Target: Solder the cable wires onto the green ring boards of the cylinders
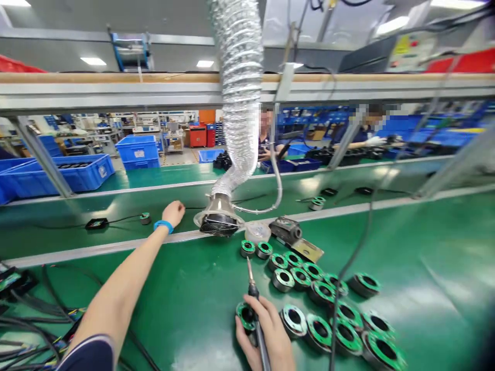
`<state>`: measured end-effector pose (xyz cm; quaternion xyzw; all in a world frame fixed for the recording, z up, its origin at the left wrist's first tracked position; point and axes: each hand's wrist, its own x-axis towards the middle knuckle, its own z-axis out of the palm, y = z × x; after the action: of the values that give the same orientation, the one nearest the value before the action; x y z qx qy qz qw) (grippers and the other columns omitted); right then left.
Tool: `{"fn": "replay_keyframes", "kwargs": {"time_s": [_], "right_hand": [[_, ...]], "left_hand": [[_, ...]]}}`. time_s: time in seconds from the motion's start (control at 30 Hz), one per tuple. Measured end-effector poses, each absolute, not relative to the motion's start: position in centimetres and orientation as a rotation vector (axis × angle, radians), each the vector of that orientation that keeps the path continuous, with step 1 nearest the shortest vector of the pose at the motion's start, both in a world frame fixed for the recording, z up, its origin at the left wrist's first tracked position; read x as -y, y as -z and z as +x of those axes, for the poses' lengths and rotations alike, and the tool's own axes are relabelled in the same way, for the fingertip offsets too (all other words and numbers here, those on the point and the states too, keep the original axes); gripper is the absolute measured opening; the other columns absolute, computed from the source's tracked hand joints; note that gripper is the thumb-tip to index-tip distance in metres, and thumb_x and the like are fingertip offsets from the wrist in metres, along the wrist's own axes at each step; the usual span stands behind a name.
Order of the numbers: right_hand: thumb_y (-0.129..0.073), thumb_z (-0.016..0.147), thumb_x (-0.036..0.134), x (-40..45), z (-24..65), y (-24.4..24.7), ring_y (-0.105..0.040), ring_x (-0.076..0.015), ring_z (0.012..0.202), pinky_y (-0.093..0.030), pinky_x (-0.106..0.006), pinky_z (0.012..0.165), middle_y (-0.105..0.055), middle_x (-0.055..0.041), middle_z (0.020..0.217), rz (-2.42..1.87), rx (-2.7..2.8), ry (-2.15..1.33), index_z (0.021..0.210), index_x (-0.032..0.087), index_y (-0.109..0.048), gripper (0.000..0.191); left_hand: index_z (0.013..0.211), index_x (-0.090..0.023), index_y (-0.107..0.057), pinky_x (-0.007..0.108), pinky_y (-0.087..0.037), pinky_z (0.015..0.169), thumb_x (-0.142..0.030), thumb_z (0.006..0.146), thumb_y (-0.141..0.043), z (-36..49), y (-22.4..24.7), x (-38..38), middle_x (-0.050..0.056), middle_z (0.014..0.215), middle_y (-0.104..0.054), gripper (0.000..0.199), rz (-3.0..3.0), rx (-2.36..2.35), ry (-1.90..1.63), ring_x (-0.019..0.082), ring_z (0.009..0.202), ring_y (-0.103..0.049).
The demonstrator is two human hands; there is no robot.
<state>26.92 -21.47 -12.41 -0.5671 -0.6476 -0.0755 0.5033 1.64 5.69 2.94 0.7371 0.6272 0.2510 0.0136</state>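
My right hand (266,335) is closed round the dark handle of a soldering iron (251,281), its metal tip pointing up and away. The thumb and a finger of that hand also touch a round motor stator (244,315) with a green ring. On the far green strip, my left hand (174,213), with a blue wristband, is closed at the end of a thin black cable (193,208); whether the fingers grip it is too small to tell. Several green-ringed stators (300,277) lie to the right of the iron.
A silver duct (240,103) hangs down to a fan hood (219,216). A metal fixture (286,230) stands behind the stators. Black cables (27,319) lie at the left front. Blue bins (138,149) and two people are across the bench.
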Motion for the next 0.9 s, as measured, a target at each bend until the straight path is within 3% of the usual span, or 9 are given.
{"fn": "replay_keyframes", "kwargs": {"time_s": [0.13, 0.3, 0.47, 0.67, 0.9], "right_hand": [[-0.061, 0.094, 0.022, 21.8, 26.4, 10.5, -0.075, -0.0258, 0.101, -0.066, -0.035, 0.083, -0.066, -0.0114, 0.119, -1.335, 1.513, 0.038, 0.13, 0.025, -0.062, 0.036], [-0.062, 0.09, 0.014, 22.0, 26.3, 9.4, -0.075, -0.0223, 0.093, -0.065, -0.033, 0.081, -0.064, -0.0115, 0.12, -1.276, 1.49, -0.063, 0.129, 0.023, -0.06, 0.041], [-0.065, 0.087, 0.01, 22.6, 26.4, 9.2, -0.073, -0.0211, 0.096, -0.062, -0.032, 0.086, -0.062, -0.0101, 0.122, -1.193, 1.552, -0.263, 0.131, 0.024, -0.058, 0.047], [-0.071, 0.089, 0.013, 24.5, 26.0, 7.8, -0.065, -0.0223, 0.117, -0.055, -0.036, 0.102, -0.062, -0.007, 0.125, -1.04, 1.449, -0.512, 0.132, 0.029, -0.058, 0.048], [-0.065, 0.095, 0.012, 25.8, 24.8, 6.6, -0.065, -0.0194, 0.101, -0.054, -0.037, 0.096, -0.066, -0.0013, 0.101, -0.936, 1.287, -0.563, 0.127, 0.03, -0.06, 0.038]], "left_hand": [[0.097, -0.011, -0.065, 0.037, -0.057, 0.085, -0.036, 0.102, -0.055, 0.5, -5.5, -3.8, 0.009, 0.096, -0.074, 0.027, 2.122, -2.068, -1.034, 0.022, 0.091, -0.069], [0.103, -0.018, -0.057, 0.034, -0.056, 0.089, -0.045, 0.098, -0.061, -0.6, -8.4, 3.9, 0.003, 0.099, -0.076, 0.028, 1.97, -1.587, -1.576, 0.019, 0.094, -0.071], [0.099, -0.02, -0.061, 0.032, -0.057, 0.079, -0.048, 0.093, -0.067, 2.8, -4.6, 14.0, 0.001, 0.081, -0.074, 0.03, 1.977, -1.332, -1.266, 0.019, 0.08, -0.071], [0.089, -0.018, -0.066, 0.026, -0.055, 0.062, -0.038, 0.089, -0.074, 7.4, 2.5, 20.6, 0.0, 0.074, -0.067, 0.022, 1.678, -1.12, -0.908, 0.014, 0.063, -0.066], [0.088, -0.017, -0.078, 0.024, -0.054, 0.056, -0.038, 0.086, -0.078, 8.3, 3.6, 21.4, 0.003, 0.077, -0.068, 0.022, 1.618, -1.079, -0.869, 0.012, 0.057, -0.063]]}}
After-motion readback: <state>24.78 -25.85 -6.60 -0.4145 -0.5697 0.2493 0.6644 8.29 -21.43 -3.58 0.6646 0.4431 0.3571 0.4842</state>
